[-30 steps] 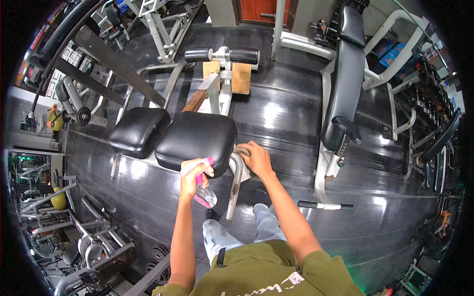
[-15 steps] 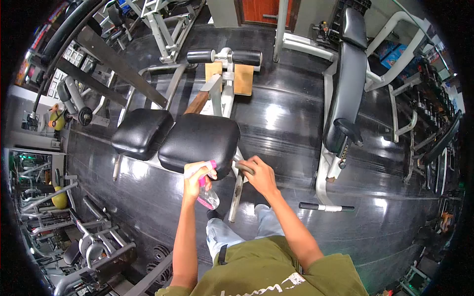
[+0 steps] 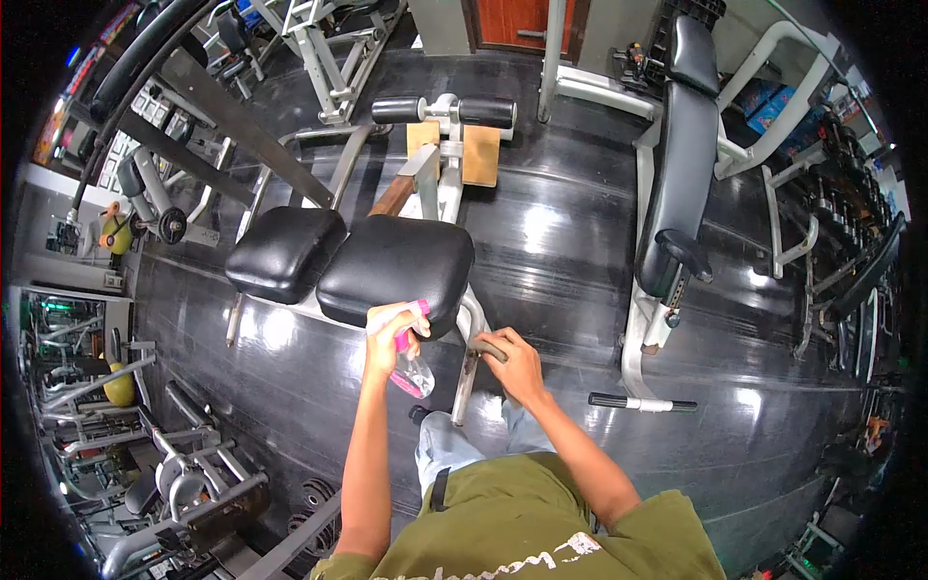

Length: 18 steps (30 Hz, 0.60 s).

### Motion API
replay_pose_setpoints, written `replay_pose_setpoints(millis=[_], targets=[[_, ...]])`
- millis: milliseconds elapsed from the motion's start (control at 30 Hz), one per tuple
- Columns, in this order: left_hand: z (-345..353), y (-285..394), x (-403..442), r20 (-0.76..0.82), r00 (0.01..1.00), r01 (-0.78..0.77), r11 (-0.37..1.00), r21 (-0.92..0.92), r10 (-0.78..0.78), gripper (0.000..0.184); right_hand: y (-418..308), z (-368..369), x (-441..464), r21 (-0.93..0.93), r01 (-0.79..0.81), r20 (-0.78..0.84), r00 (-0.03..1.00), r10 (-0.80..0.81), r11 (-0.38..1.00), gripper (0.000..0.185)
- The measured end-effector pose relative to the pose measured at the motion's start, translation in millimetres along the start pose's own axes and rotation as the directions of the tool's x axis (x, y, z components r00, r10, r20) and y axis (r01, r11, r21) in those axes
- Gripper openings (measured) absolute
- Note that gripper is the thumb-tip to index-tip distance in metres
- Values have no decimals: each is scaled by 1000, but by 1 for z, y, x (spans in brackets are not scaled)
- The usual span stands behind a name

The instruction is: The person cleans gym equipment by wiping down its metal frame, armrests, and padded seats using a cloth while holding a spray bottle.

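My left hand (image 3: 391, 338) is wrapped round a clear spray bottle (image 3: 416, 377) with a pink and white head, just in front of a black padded seat (image 3: 396, 271). To its right, my right hand (image 3: 517, 365) has its fingers closed round a small grey-brown thing (image 3: 491, 348), too unclear to name. That thing is against or just over the bent silver tube (image 3: 467, 382) at the seat's near right corner; contact is hard to tell.
A second black pad (image 3: 285, 253) adjoins the seat on the left. Beyond are foam rollers (image 3: 486, 112) and a tan footplate (image 3: 480, 158). A long padded bench (image 3: 681, 174) stands at right, its handle bar (image 3: 643, 402) low. Machines line the left.
My right hand has moved toward me and slightly right, down along the tube's bend, with the grey-brown thing. My left hand still grips the bottle. The view has shifted slightly.
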<state>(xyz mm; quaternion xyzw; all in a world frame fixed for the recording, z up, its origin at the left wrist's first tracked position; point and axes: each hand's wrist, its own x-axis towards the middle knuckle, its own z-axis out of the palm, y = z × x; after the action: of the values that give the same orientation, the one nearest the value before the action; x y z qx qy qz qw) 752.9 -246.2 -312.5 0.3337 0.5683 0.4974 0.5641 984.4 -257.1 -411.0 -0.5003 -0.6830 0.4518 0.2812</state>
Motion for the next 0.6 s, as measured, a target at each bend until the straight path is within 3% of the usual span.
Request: replay_pose_setpoints(millis=[67, 133, 233, 300, 400, 467, 533, 600], targets=[[1, 1, 1, -1, 1000, 4, 1000, 12, -4, 33, -3, 7, 19, -32, 14, -170, 985, -20, 999, 28], [0, 1, 1, -8, 1000, 7, 1000, 29, -7, 33, 0, 15, 47, 66, -53, -268, 961, 69, 996, 27], [-3, -3, 1, 12, 1000, -9, 1000, -9, 9, 33, 12, 26, 66, 177, -115, -293, 942, 164, 977, 25], [-5, -5, 3, 32, 999, -10, 1000, -18, 11, 32, 22, 35, 63, 362, -174, -274, 919, 282, 916, 31], [-6, -7, 4, 21, 1000, -2, 1000, -19, 2, 32, 42, 50, 27, 476, -230, -229, 900, 372, 849, 40], [-5, -4, 3, 38, 999, -12, 1000, -20, 13, 33, 26, 41, -5, 688, -427, 81, 849, 523, 587, 41], [-6, -5, 2, 54, 998, -19, 1000, -21, 20, 33, 15, 44, -26, 657, -464, 76, 825, 561, 594, 38], [-6, -9, 4, 47, 998, -40, 999, 17, 39, 38, 19, 57, -25, 623, -424, -12, 835, 551, 657, 47]])
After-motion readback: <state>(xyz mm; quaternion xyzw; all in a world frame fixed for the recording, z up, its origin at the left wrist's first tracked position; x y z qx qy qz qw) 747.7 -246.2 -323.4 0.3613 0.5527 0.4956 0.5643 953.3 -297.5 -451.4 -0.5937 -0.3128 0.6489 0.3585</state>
